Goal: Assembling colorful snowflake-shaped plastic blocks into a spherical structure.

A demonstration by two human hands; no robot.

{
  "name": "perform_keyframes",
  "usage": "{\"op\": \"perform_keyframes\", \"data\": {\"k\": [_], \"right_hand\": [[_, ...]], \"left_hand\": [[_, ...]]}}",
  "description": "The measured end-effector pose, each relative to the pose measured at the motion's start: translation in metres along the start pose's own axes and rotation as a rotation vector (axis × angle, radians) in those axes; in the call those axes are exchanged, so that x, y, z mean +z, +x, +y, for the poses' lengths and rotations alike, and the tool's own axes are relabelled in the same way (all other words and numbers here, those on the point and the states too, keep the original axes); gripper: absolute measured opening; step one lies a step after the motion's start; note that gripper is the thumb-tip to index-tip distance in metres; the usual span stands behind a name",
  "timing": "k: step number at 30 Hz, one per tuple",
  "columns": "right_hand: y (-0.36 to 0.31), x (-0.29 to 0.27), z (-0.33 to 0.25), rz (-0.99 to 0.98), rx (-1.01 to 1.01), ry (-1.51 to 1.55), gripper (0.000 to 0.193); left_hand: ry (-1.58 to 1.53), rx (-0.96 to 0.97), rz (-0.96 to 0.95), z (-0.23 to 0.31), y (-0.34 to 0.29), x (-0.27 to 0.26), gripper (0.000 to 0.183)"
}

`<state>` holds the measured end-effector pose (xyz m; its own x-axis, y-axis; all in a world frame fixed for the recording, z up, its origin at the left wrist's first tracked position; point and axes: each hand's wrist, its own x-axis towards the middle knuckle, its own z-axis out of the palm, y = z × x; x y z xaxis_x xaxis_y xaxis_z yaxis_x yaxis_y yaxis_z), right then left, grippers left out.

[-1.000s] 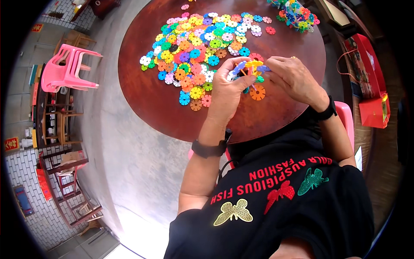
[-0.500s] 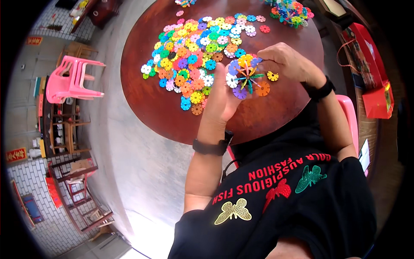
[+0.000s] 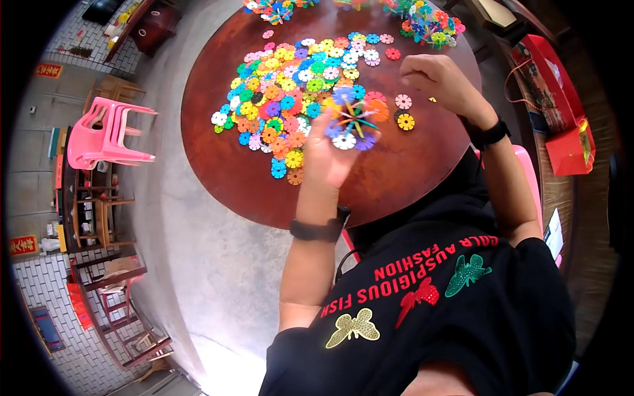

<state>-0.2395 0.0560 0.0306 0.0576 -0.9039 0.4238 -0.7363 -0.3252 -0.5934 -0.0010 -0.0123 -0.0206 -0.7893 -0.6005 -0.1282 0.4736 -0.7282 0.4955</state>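
My left hand [image 3: 325, 157] holds a round cluster of interlocking flower-shaped plastic discs [image 3: 355, 121], its thumb on the left side. Colored spokes fan from its middle, with blue, white, yellow, purple and orange discs around them; motion blurs part of it. Apart from the cluster, to its right, my right hand [image 3: 441, 86] hovers over the table with bent fingers. Its fingertips are hidden, so what they hold cannot be made out. A small yellow piece [image 3: 432, 99] shows edge-on just under that hand. Nearby lie a pink disc [image 3: 403, 101] and a yellow disc [image 3: 405, 122].
A heap of loose colorful discs [image 3: 264, 99] covers the left middle of the round brown table [image 3: 231, 191]. Built-up disc clusters [image 3: 432, 26] stand at its far edge. Red gift bags [image 3: 571, 152] are at right; stacked pink plastic chairs [image 3: 99, 135] stand at left.
My right hand has drawn away from the cluster, up and to the right. The cluster has turned in my left hand and shifted left. Pink and dark discs show on the table beside it.
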Motion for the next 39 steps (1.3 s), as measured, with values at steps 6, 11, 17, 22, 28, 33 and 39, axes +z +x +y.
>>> {"op": "perform_keyframes", "data": {"k": [6, 11, 17, 22, 28, 33, 39], "right_hand": [[-0.031, 0.014, 0.029, -0.018, 0.115, -0.335, 0.013], [-0.027, 0.041, 0.022, -0.125, 0.203, -0.483, 0.020], [-0.032, 0.049, 0.036, -0.141, 0.221, -0.483, 0.010], [-0.028, 0.044, 0.032, -0.086, 0.239, -0.374, 0.013], [-0.007, 0.027, -0.021, 0.108, 0.231, 0.111, 0.009], [0.004, 0.028, -0.049, 0.134, 0.183, 0.381, 0.008], [0.004, 0.029, -0.053, 0.120, 0.050, 0.197, 0.009]], "left_hand": [[-0.083, 0.140, 0.125, 0.016, -0.003, 0.008, 0.052], [-0.175, 0.136, 0.137, 0.016, -0.001, -0.007, 0.053], [-0.297, 0.120, 0.023, 0.016, -0.002, -0.005, 0.048], [-0.224, 0.107, 0.014, 0.017, -0.001, -0.009, 0.051], [-0.026, 0.208, 0.084, 0.003, -0.006, 0.016, 0.051], [0.132, 0.156, 0.066, -0.001, -0.003, 0.015, 0.043], [0.210, 0.167, 0.071, -0.002, -0.003, 0.022, 0.040]]}}
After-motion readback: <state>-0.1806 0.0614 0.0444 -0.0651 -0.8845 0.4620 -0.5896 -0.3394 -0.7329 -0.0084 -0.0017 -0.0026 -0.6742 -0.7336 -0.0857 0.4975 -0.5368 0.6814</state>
